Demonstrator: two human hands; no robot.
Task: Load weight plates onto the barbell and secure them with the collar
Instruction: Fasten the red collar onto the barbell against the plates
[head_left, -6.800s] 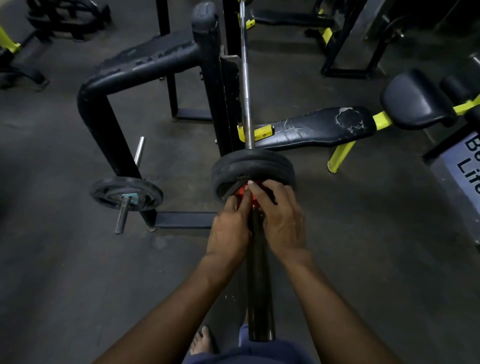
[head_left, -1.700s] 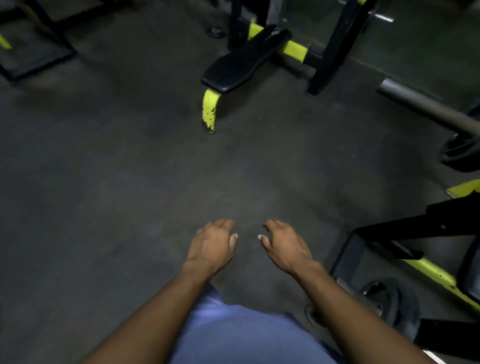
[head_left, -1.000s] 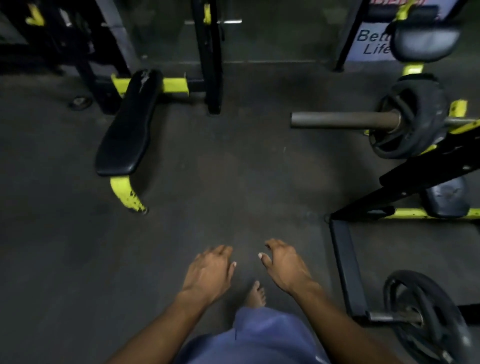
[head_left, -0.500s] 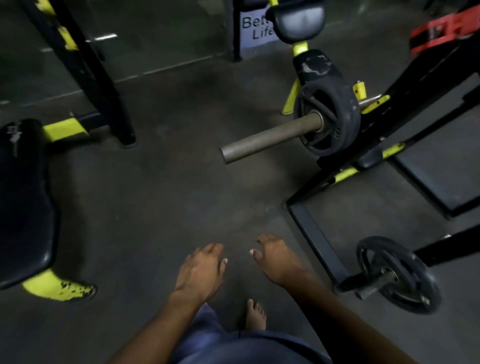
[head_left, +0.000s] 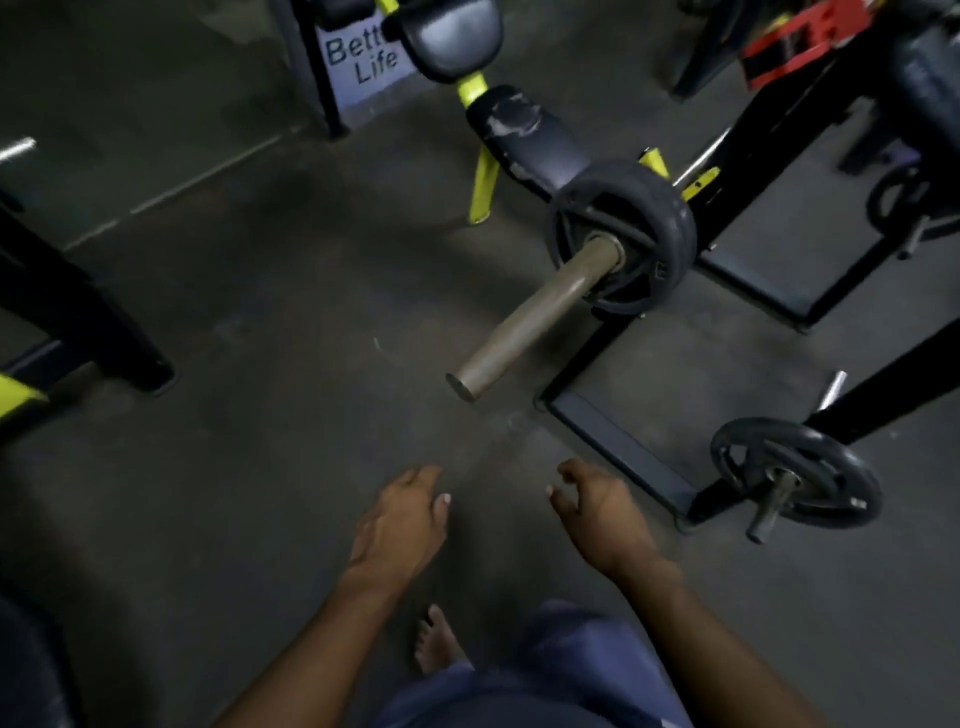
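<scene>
Empty, both: left hand (head_left: 400, 525) and right hand (head_left: 605, 517) loosely spread. Bare brown steel barbell sleeve (head_left: 535, 317) at one o'clock, black rubber plates (head_left: 621, 236) seated, no collar visible. Best squared up, collar pressed flush.

Dim lighting. Dark grey floor (head_left: 234, 426). Black-and-yellow bench (head_left: 524, 135) at top centre; sign (head_left: 363, 62) reading "Bett… Life" beside it.

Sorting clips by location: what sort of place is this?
Most likely a gym's weights area: a barbell sleeve loaded with weight plates, a padded bench, and a spare plate on a storage peg.
</scene>
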